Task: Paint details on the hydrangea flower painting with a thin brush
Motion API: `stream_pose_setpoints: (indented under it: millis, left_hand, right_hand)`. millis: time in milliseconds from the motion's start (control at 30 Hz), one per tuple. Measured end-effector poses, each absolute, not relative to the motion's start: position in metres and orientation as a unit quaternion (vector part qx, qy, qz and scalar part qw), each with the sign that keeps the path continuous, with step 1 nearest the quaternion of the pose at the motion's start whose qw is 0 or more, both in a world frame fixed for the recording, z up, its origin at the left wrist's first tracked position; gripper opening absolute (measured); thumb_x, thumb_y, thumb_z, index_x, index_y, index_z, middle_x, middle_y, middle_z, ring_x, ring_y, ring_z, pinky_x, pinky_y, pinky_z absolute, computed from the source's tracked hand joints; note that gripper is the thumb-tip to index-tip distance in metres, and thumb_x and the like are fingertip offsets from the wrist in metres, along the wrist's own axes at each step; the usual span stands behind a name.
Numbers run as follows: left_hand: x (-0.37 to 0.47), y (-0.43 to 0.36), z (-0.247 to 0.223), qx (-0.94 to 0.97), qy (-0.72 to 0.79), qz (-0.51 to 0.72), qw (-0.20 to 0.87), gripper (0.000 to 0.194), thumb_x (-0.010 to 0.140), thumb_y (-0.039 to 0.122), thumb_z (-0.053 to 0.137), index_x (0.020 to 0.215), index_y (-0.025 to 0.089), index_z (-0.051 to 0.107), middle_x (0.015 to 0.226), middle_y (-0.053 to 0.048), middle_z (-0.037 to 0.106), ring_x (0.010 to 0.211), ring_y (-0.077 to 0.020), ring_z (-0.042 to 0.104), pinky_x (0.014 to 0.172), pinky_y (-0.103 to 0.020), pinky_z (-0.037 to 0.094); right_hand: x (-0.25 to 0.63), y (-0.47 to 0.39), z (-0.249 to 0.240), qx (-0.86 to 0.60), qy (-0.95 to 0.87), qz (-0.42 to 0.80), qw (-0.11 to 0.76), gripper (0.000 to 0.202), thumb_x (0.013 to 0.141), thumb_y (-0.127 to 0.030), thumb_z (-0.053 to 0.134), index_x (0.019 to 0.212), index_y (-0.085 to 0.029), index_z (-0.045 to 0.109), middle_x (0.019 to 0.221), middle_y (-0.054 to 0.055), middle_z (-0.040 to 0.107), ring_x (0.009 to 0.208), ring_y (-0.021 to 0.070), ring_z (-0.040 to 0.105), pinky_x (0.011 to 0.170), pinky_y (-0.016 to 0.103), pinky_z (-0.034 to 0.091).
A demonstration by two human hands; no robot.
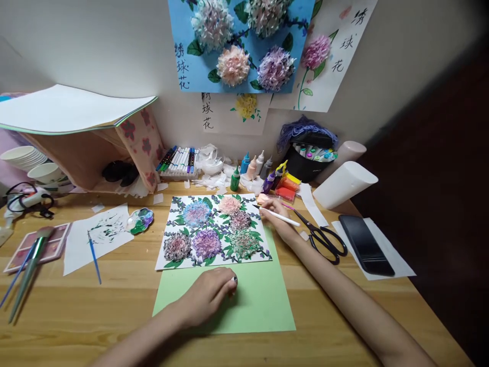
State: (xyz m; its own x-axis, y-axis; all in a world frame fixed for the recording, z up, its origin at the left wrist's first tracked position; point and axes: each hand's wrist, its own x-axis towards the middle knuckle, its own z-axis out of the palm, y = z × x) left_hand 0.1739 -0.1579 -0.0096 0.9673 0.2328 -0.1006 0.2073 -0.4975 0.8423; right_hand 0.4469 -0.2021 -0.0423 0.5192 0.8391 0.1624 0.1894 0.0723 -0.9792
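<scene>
My right hand [281, 223] is at the right edge of a white flower picture [221, 204], closed round a slim white marker pen [284, 218]. The pen's dark tip points left at the picture's upper right edge. Raised paper-petal hydrangeas in pink, blue, purple, grey and green cover the picture, with painted leaves between them. Below it, my left hand [208, 294] is curled over a light green sheet [263, 306]. A small white and dark bit shows at its fingertips, too small to name. The green sheet lies partly under the picture.
Black-handled scissors [324, 239] and a phone [364, 244] lie to the right. Paint bottles [251, 168], a marker set [179, 160] and a black pen bag [309, 158] stand behind. A paint palette [140, 221], a thin blue brush [93, 257] and a larger brush [32, 270] are left.
</scene>
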Motion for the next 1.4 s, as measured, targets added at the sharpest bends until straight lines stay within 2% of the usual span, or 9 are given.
stream_pose_setpoints:
  millis: [133,233,333,500,667,967,1400]
  left_hand:
    - [0.171,-0.154,-0.034,0.902,0.043,0.090,0.421,0.024,0.096,0.026,0.029,0.093,0.019,0.052,0.104,-0.008,0.067,0.096,-0.0160,0.063,0.083,-0.027,0.048]
    - [0.167,-0.149,-0.038,0.910,0.003,0.110,0.400,0.013,0.093,0.020,0.037,0.094,0.019,0.050,0.115,-0.008,0.066,0.110,-0.0158,0.060,0.088,-0.024,0.049]
    - [0.166,-0.145,-0.037,0.921,-0.009,0.125,0.368,0.009,0.092,0.018,0.041,0.096,0.018,0.049,0.112,-0.010,0.067,0.110,-0.0165,0.061,0.088,-0.023,0.051]
    - [0.169,-0.142,-0.039,0.931,-0.018,0.134,0.340,0.011,0.091,0.018,0.042,0.099,0.016,0.049,0.113,-0.013,0.067,0.109,-0.0170,0.061,0.092,-0.023,0.050]
    - [0.168,-0.141,-0.046,0.931,-0.010,0.143,0.336,0.017,0.091,0.017,0.041,0.105,0.015,0.049,0.116,-0.016,0.065,0.113,-0.0183,0.059,0.094,-0.024,0.049]
    - [0.172,-0.137,-0.038,0.936,-0.011,0.135,0.324,0.013,0.091,0.017,0.042,0.100,0.014,0.052,0.113,-0.015,0.066,0.110,-0.0159,0.061,0.092,-0.019,0.049]
    - [0.169,-0.140,-0.041,0.939,-0.007,0.129,0.320,0.013,0.090,0.017,0.045,0.101,0.015,0.052,0.117,-0.014,0.064,0.113,-0.0171,0.059,0.092,-0.021,0.050]
  right_hand:
    - [0.453,-0.176,-0.063,-0.646,-0.455,0.244,0.562,0.015,0.079,-0.034,0.059,0.083,-0.020,0.058,0.085,0.001,0.057,0.077,0.0145,0.055,0.065,0.026,0.043]
    - [0.461,-0.177,-0.065,-0.651,-0.447,0.269,0.551,0.016,0.081,-0.035,0.059,0.076,-0.020,0.055,0.074,-0.001,0.059,0.069,0.0137,0.057,0.061,0.025,0.042]
    - [0.462,-0.179,-0.063,-0.666,-0.414,0.285,0.551,0.023,0.079,-0.037,0.063,0.069,-0.020,0.050,0.064,-0.002,0.060,0.061,0.0136,0.059,0.057,0.025,0.042]
    - [0.460,-0.178,-0.063,-0.684,-0.400,0.282,0.541,0.029,0.078,-0.040,0.065,0.063,-0.020,0.049,0.058,-0.001,0.063,0.054,0.0134,0.058,0.053,0.025,0.042]
    - [0.462,-0.179,-0.063,-0.692,-0.402,0.301,0.519,0.029,0.077,-0.042,0.065,0.065,-0.021,0.049,0.059,0.000,0.064,0.054,0.0140,0.058,0.050,0.025,0.041]
    - [0.462,-0.178,-0.063,-0.692,-0.417,0.279,0.519,0.027,0.078,-0.040,0.064,0.065,-0.021,0.050,0.059,-0.001,0.064,0.053,0.0131,0.057,0.050,0.025,0.040]
    - [0.461,-0.178,-0.061,-0.699,-0.419,0.264,0.515,0.029,0.079,-0.041,0.062,0.064,-0.021,0.048,0.057,-0.002,0.063,0.052,0.0134,0.056,0.052,0.025,0.040]
